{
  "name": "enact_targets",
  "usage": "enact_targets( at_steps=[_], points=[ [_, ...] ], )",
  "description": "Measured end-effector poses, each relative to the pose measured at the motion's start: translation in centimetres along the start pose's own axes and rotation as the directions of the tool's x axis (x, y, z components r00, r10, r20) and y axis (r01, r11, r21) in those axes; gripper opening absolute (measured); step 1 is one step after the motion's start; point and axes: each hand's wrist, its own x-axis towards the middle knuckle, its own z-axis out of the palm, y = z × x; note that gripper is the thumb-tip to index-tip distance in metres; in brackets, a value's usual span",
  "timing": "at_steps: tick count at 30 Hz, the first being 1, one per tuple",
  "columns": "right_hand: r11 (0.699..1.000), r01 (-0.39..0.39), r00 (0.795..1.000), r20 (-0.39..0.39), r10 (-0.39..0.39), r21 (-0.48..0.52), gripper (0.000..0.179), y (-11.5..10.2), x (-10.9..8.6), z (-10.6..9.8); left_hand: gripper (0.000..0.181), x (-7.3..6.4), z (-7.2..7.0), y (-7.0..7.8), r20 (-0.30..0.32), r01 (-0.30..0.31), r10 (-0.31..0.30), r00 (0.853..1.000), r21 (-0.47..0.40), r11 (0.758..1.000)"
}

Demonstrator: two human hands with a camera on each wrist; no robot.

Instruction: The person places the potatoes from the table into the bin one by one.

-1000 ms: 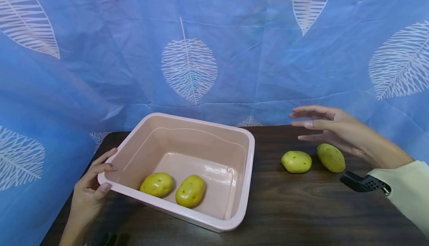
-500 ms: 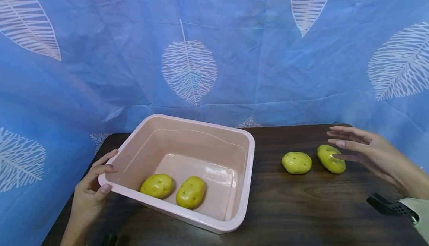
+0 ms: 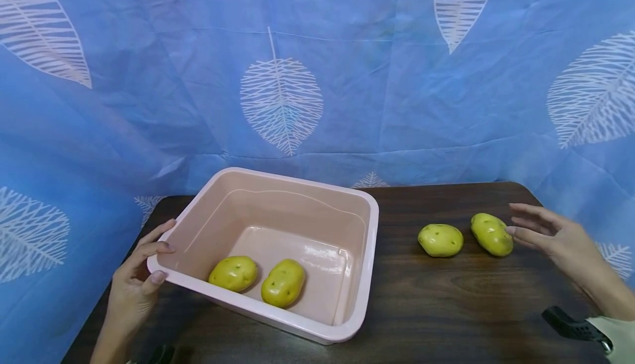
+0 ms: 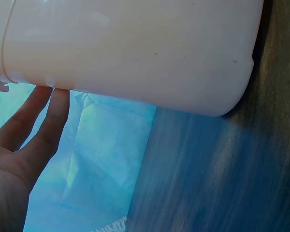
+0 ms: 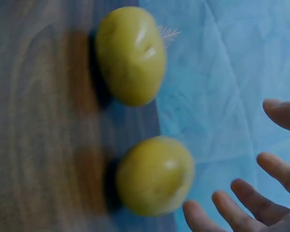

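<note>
My left hand [image 3: 131, 284] grips the left corner of a pale pink plastic basin [image 3: 373, 253], with fingers over its rim and the thumb along the near edge. From the left wrist, two fingers [image 4: 58, 121] show against the basin's outer wall [image 4: 135, 53]. Inside the basin lie two yellow-green potatoes, one on the left [image 3: 233, 273] and one on the right [image 3: 283, 283]. My right hand [image 3: 565, 242] is relaxed and holds nothing, its fingertips close to the right-hand potato [image 3: 491, 234] on the table. Another potato [image 3: 440, 240] lies just left of that one.
The dark wood table [image 3: 446, 309] has rounded back corners. Behind it hangs a blue cloth [image 3: 347, 94] printed with white leaves, reaching down to the table's back edge. A black wristband [image 3: 570, 325] sits on the right wrist.
My right hand has moved right and down, from above the two loose potatoes to the right side of the farther one. The left hand, basin and potatoes have stayed put.
</note>
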Motion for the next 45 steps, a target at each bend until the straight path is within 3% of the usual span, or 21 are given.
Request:
enact_targets(
  at_steps=[3, 7, 15, 20, 32, 41, 45],
  points=[
    [0.994, -0.037, 0.998, -0.052, 0.032, -0.099, 0.064, 1.0, 0.0, 0.6, 0.026, 0.0, -0.1, -0.1, 0.012, -0.021, 0.021, 1.0, -0.011, 1.0],
    [0.98, -0.106, 0.993, -0.063, 0.096, -0.169, 0.072, 1.9, 0.2, 1.2, 0.025, 0.0, -0.1, -0.3, 0.006, -0.026, 0.026, 1.0, -0.003, 1.0],
    [0.982, -0.162, 0.986, 0.016, 0.164, -0.098, 0.08, 2.2, 0.6, 2.2, 0.027, 0.1, -0.3, -0.3, 0.022, -0.047, 0.047, 0.999, 0.014, 0.999],
    [0.975, -0.174, 0.984, 0.017, 0.178, -0.141, 0.084, 2.2, 1.1, 2.7, 0.025, 0.3, -0.4, -0.2, 0.04, -0.047, 0.046, 0.998, 0.026, 0.999],
    [0.964, -0.116, 0.991, 0.035, 0.129, -0.241, 0.084, 2.2, 2.1, 4.2, 0.024, 0.2, -0.4, -0.2, 0.037, -0.022, 0.021, 0.999, 0.02, 1.0],
    [0.957, 0.028, 1.0, 0.005, -0.027, -0.289, 0.068, 2.5, 2.4, 5.6, 0.023, 0.3, -0.4, -0.2, 0.032, -0.012, 0.012, 0.999, 0.002, 1.0],
    [0.955, 0.05, 0.998, -0.024, -0.059, -0.293, 0.064, 2.5, 2.4, 5.7, 0.022, 0.3, -0.5, -0.2, 0.021, 0.011, -0.011, 1.0, 0.002, 1.0]
  ],
)
